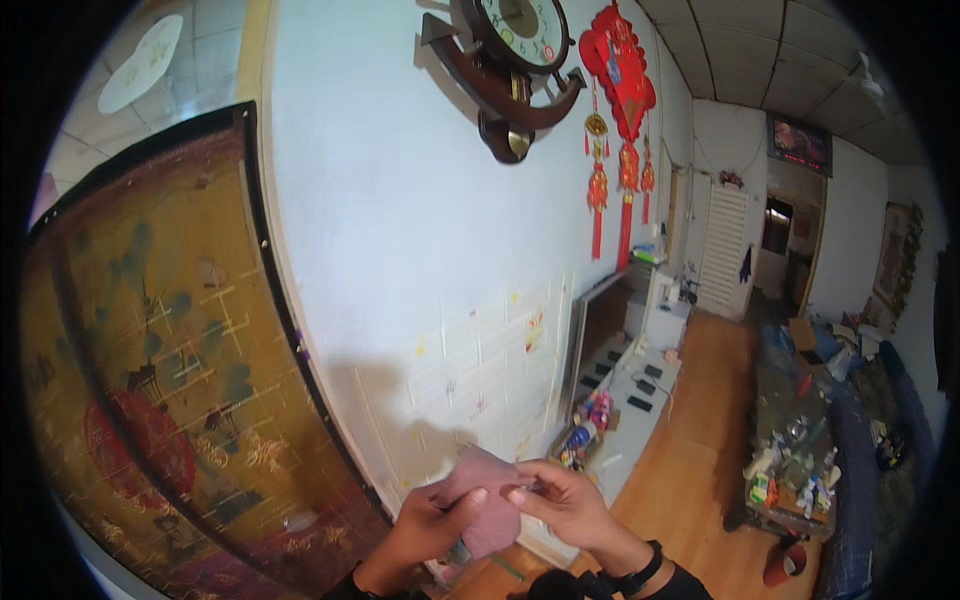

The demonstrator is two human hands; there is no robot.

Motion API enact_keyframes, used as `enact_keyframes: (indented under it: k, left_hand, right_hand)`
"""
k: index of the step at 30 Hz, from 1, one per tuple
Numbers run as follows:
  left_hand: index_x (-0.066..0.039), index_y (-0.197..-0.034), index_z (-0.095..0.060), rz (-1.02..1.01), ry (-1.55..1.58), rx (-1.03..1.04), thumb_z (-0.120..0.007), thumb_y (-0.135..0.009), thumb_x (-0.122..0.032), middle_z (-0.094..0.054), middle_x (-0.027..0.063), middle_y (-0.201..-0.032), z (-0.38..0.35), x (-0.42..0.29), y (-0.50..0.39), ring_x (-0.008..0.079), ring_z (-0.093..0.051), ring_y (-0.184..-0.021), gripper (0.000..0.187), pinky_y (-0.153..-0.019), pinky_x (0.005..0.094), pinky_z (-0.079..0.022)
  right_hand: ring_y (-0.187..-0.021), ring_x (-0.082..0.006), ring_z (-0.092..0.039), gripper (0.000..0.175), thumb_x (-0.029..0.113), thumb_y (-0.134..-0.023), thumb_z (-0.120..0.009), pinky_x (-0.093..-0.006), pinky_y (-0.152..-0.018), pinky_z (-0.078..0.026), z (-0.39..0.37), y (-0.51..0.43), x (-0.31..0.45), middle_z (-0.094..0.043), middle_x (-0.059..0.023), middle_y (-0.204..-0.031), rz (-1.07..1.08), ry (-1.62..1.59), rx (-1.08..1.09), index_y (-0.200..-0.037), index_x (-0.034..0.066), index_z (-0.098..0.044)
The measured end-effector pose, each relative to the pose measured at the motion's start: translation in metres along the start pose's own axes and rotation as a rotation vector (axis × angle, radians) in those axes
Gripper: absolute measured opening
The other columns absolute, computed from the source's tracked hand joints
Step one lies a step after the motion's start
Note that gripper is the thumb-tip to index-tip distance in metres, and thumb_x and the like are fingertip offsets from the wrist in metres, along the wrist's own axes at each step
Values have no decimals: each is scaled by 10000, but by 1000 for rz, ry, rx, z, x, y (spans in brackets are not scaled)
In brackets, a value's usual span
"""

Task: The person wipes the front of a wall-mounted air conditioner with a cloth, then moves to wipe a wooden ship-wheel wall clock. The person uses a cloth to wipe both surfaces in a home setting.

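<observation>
A small piece of mauve cloth or paper (491, 529) is held up in front of me between both hands; I cannot tell which material it is. My left hand (437, 517) pinches its left side, thumb on the near face. On the right, my right hand (561, 504) grips the upper right edge between thumb and fingers. The lower part of the piece hangs down between my hands. A dark band circles my right wrist. Behind the hands is the wall's lower part, covered in pale brick-pattern panel (480, 375).
A framed decorated curtain (180, 360) fills the left. A pendulum clock (517, 82) and red hanging ornament (619, 67) are on the wall. Right of my hands stands a low TV cabinet (611, 472) with a television (600, 330). A cluttered table (787, 450) is beyond the wood floor (660, 487).
</observation>
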State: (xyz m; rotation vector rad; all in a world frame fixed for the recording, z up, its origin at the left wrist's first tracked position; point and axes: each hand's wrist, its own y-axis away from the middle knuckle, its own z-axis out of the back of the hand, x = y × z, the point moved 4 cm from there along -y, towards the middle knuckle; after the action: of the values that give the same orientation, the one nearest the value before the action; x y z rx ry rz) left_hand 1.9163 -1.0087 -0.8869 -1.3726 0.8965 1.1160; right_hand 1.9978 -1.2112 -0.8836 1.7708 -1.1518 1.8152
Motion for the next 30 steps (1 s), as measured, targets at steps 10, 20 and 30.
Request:
enact_keyframes:
  k: [10, 20, 30]
  left_hand:
    - [30, -1348, -694, -261, -2, -45, -806, -1037, -31, -815, 93, -1100, -7, -80, -205, 134, -761, -994, 336, -873, 296, -619]
    - [4, -1326, -715, -333, -87, -341, -700, -1142, -266, -812, 80, -996, 32, -285, -379, 141, -766, -922, 327, -814, 271, -588]
    - [-3, -1284, -688, -228, -94, -374, -658, -1166, -337, -812, 122, -971, 42, -343, -399, 188, -781, -877, 355, -824, 310, -607]
  right_hand:
    - [-820, -42, -562, 167, 211, -1125, -727, -238, -741, -475, 145, -154, 66, -643, 42, -932, 294, -324, -345, -1059, 96, -625]
    - [-1012, -124, -681, 140, 73, -1043, -775, -294, -953, -546, 263, -339, 310, -739, -31, -1108, 407, -302, -453, -1114, 47, -657]
    - [-814, -67, -536, 269, 152, -988, -826, -272, -720, -469, 197, -432, 394, -625, 18, -879, 445, 248, -350, -922, 56, -583]
